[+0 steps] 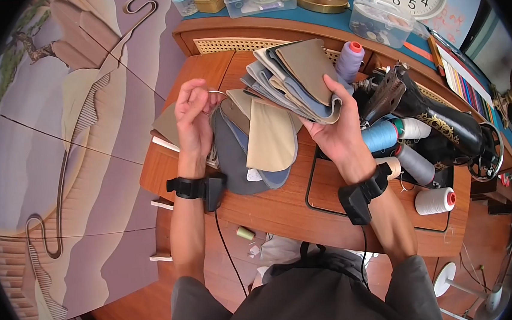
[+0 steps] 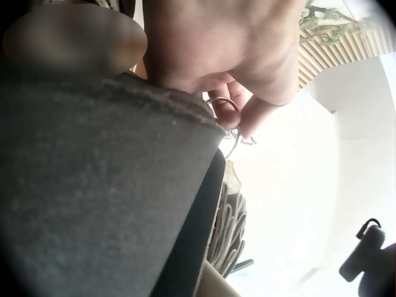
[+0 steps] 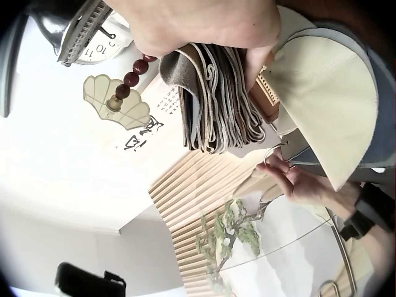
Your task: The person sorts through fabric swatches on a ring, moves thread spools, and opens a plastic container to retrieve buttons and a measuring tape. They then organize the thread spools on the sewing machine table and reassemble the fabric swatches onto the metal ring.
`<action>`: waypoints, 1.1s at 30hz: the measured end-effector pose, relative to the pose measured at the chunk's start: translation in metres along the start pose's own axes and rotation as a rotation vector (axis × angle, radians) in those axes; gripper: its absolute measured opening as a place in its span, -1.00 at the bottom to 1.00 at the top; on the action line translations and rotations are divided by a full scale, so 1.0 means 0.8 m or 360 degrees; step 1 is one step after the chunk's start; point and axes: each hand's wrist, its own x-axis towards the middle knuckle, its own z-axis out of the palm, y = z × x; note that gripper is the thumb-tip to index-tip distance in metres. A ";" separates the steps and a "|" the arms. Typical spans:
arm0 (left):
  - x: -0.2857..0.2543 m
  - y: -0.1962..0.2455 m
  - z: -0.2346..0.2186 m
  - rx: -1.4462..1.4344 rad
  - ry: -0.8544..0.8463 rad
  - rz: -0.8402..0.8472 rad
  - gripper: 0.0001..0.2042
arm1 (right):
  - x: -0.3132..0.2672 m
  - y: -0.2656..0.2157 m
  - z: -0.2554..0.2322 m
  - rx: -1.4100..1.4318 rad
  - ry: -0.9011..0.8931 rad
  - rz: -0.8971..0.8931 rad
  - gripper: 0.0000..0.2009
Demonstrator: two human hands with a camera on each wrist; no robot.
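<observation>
The left grip is pinched on a thin metal ring, thumb against finger; whether the ring is closed cannot be told. Just right of that grip, between the two, loose swatches fan out over the bench, a cream one on top. Further right, the right grip is clamped on a thick stack of swatches, which reaches away beyond its fingers, the layers bending beside the palm. To handle these well, I judge, the left pinch should stay light and steady so the ring does not twist, while the right keeps the stack's edges gathered, squeezing only enough that the outer layers neither slip nor crease. Counted left to right: one ring, at least four loose swatches, one stack with too many layers to count surely, then, right of the right grip or just beyond it, at least six spools and one sewing machine.
</observation>
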 end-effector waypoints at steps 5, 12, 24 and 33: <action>0.004 0.024 0.008 -0.0351 -0.0093 0.0080 -0.81 | 0.002 0.001 -0.008 0.0053 0.0024 -0.0002 -0.54; 0.007 0.057 0.037 -0.0723 -0.0358 0.0175 -0.85 | 0.014 0.008 -0.015 0.0092 0.0032 -0.0002 -0.57; -0.013 0.133 0.105 0.1061 0.0186 0.0071 -0.78 | 0.063 0.079 -0.011 0.0217 0.0045 0.0037 -0.43; -0.014 0.120 0.099 0.1036 0.0269 0.0219 -0.75 | 0.003 0.023 -0.004 -0.0344 -0.0089 0.0127 -0.43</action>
